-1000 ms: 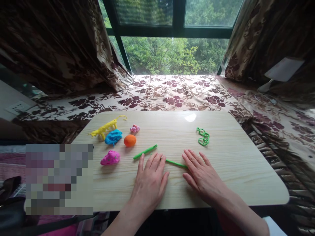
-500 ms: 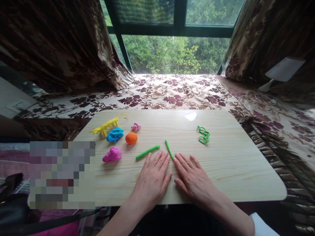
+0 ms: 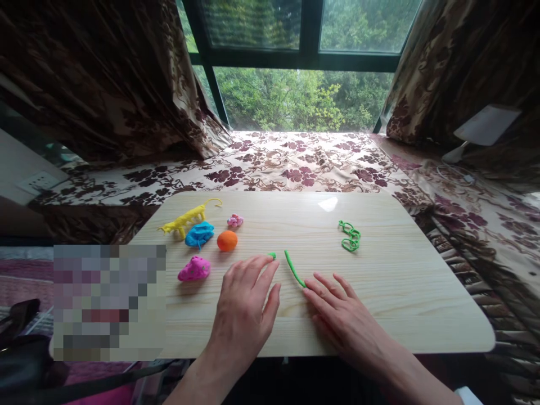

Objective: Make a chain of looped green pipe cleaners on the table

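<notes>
My left hand point(image 3: 247, 306) lies flat with fingers stretched over a thick green clay roll point(image 3: 272, 255); only the roll's far tip shows past my fingertips. My right hand point(image 3: 340, 315) rests flat on the wooden table point(image 3: 400, 292), fingers spread, its fingertips at the near end of a thin green clay strand point(image 3: 293, 268). Neither hand grips anything.
At the left of the table lie a yellow clay lizard point(image 3: 188, 217), a blue clay lump point(image 3: 199, 233), an orange ball point(image 3: 227, 240), a small pink flower shape point(image 3: 234, 220) and a magenta spotted lump point(image 3: 193, 269). A green clay chain point(image 3: 349, 235) lies at the right. Floral cloth and curtains surround the table.
My left hand slid left and forward, now covering the thick green roll. The thin strand has turned from lying crosswise to pointing away from me, and my right hand drew back a little.
</notes>
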### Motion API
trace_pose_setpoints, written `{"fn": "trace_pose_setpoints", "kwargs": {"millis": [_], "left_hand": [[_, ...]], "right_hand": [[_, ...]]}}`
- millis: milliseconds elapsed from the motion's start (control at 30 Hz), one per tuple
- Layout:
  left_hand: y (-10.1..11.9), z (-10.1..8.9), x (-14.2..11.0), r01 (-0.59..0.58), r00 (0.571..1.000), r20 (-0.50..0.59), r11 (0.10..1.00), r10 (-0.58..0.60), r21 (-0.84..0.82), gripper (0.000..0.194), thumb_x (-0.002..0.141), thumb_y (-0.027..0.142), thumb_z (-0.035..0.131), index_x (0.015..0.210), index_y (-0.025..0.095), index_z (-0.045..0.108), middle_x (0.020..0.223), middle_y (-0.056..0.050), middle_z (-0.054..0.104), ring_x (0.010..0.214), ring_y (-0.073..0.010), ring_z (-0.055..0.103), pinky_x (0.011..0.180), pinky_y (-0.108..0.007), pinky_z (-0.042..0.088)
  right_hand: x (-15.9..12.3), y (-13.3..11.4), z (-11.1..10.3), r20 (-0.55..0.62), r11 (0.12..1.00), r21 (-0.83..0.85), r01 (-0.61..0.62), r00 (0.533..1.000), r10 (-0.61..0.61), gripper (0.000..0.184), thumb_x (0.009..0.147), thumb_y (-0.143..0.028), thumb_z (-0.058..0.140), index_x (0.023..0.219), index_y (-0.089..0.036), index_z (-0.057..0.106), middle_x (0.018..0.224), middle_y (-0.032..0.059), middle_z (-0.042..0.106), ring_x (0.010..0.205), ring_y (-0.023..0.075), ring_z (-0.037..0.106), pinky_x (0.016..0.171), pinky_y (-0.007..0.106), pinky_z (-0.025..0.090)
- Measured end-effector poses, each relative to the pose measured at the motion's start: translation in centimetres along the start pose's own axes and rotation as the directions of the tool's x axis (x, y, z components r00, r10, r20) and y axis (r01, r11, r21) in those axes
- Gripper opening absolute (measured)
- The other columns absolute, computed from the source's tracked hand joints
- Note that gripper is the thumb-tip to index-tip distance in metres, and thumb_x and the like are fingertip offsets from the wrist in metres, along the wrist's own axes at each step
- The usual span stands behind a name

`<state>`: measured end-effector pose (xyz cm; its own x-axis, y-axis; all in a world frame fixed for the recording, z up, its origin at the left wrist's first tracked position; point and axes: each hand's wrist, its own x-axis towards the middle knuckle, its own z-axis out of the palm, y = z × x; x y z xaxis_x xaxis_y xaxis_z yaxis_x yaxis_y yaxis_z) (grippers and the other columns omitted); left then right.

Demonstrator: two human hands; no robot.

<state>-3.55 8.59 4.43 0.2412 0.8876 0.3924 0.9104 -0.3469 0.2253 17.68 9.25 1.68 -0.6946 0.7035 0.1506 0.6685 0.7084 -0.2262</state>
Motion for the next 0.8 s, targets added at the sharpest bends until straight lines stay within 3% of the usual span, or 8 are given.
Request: {"fn": "trace_pose_setpoints", "kwargs": {"millis": [167, 333, 467, 633, 800], "left_hand": [[0.4, 1.9, 1.6, -0.181, 0.97, 0.162, 0.983, 0.182, -0.024, 0.045, 0.079, 0.007, 0.038, 0.121, 0.02, 0.048, 0.135, -0.005, 0.042, 0.129, -0.0237, 0.027, 0.105, -0.049, 0.019], [0.3, 3.5, 2.7, -0.171, 0.968, 0.193, 0.985, 0.161, 0.038, 0.033, 0.08, 0.007, 0.039, 0.105, 0.021, 0.057, 0.111, -0.006, 0.058, 0.118, -0.0219, 0.04, 0.103, -0.048, 0.022], [0.3, 3.0, 3.1, -0.162, 0.971, 0.186, 0.986, 0.153, 0.036, 0.022, 0.082, 0.011, 0.04, 0.081, 0.021, 0.06, 0.092, -0.004, 0.06, 0.107, -0.0199, 0.047, 0.102, -0.046, 0.023], [0.3, 3.0, 2.3, -0.109, 0.979, 0.177, 0.994, 0.105, 0.014, 0.021, 0.083, 0.014, 0.041, 0.092, 0.022, 0.059, 0.092, -0.003, 0.06, 0.096, -0.0177, 0.051, 0.101, -0.046, 0.025], [0.1, 2.8, 1.7, -0.102, 0.98, 0.175, 0.994, 0.096, 0.026, 0.021, 0.084, 0.016, 0.041, 0.086, 0.022, 0.061, 0.087, -0.003, 0.061, 0.091, -0.0175, 0.054, 0.101, -0.046, 0.026]], "right_hand": [[-0.3, 0.7, -0.2, -0.094, 0.987, 0.016, -0.157, 0.983, 0.158, 0.032, 0.084, -0.016, 0.044, 0.116, -0.022, 0.05, 0.11, 0.0064, 0.057, 0.1, 0.0201, 0.05, 0.087, 0.036, 0.038], [-0.7, 1.3, -0.5, -0.084, 0.981, 0.008, -0.195, 0.977, 0.195, 0.017, 0.086, -0.016, 0.043, 0.093, -0.022, 0.058, 0.085, 0.0036, 0.057, 0.081, 0.0169, 0.052, 0.074, 0.03, 0.041], [-0.7, 1.7, -1.5, -0.145, 0.984, 0.035, -0.174, 0.973, 0.177, 0.02, 0.087, -0.015, 0.04, 0.095, -0.022, 0.058, 0.085, 0.0041, 0.057, 0.08, 0.0165, 0.052, 0.072, 0.029, 0.041], [-1.3, 2.7, -1.7, -0.137, 0.984, 0.05, -0.174, 0.974, 0.179, 0.02, 0.086, -0.013, 0.042, 0.093, -0.021, 0.059, 0.088, 0.0044, 0.057, 0.083, 0.0169, 0.052, 0.074, 0.03, 0.041], [-1.6, 3.0, -1.6, -0.15, 0.984, 0.001, -0.178, 0.973, 0.176, 0.021, 0.086, -0.015, 0.042, 0.096, -0.021, 0.059, 0.091, 0.0062, 0.058, 0.084, 0.018, 0.054, 0.074, 0.031, 0.043]]}}
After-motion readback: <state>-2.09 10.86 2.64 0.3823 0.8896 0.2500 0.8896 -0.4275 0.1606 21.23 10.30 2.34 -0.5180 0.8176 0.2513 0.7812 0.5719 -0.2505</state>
